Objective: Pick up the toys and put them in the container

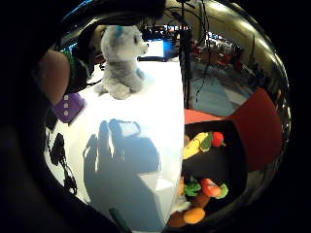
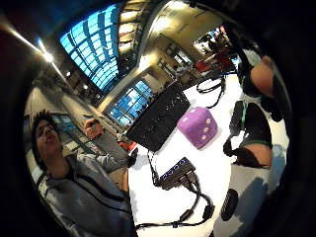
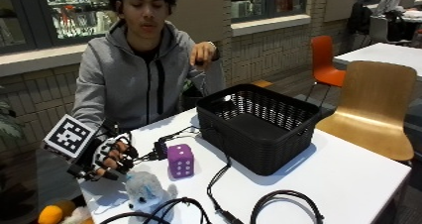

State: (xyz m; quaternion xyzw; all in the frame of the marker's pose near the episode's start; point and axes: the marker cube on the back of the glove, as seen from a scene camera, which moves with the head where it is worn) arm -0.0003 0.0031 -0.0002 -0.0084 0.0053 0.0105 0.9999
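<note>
Basket sits mid-table, looks empty from the outside view, roughly 3 o'clock of my gloved right hand and well apart from it. Table carries both toys on its near-left end. Plush dog sits at about 5 o'clock of my hand, just beside it; same dog shows upright on the white top in the little-finger palm view. Purple dice is at 3 o'clock of my hand, near, between me and the basket; thumb-side view has it too. Black cables run around both toys.

My fingers are loosely curled, holding nothing, hovering off the table edge.

Judgement: I'm on the approach to the first toy, nothing binned yet. Dog is closest, so go there: come down over its back, wrap the body not the ear, lift straight up to clear the cables, then carry high over the basket rim before letting go. Dice next.
</note>
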